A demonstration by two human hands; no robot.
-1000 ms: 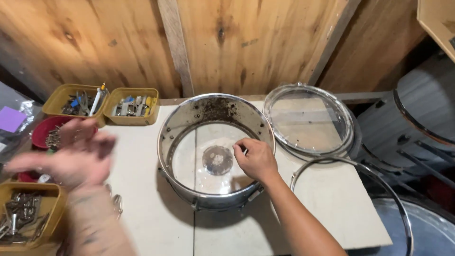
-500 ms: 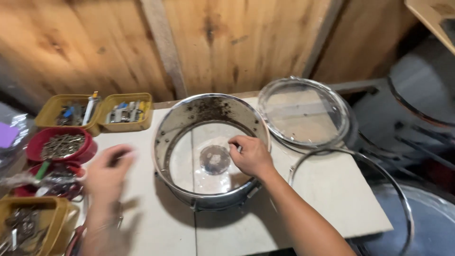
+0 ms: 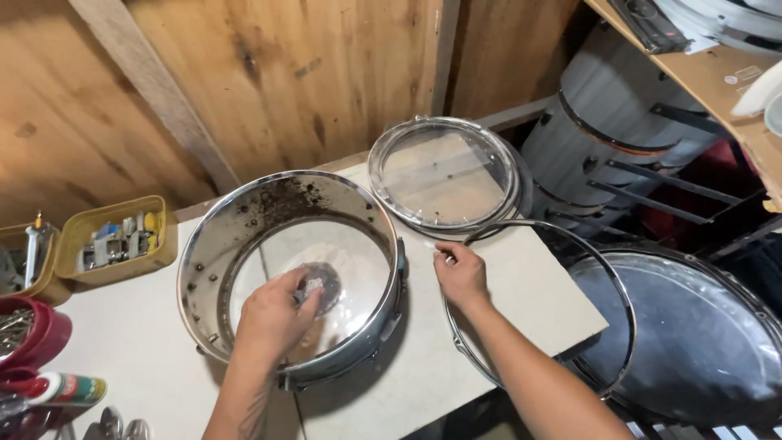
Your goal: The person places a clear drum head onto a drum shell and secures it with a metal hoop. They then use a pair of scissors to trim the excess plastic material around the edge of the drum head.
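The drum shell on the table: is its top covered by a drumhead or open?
Open. The drum shell has no head on top: the left hand reaches inside it. A clear drumhead lies apart on the table.

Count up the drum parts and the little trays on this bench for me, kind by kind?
Metal drum shell, with the left hand inside it: 1
Clear drumhead: 1
Bare metal hoop, under the right hand: 1
Yellow trays of small parts: 2
Red bowl: 1
Total: 6
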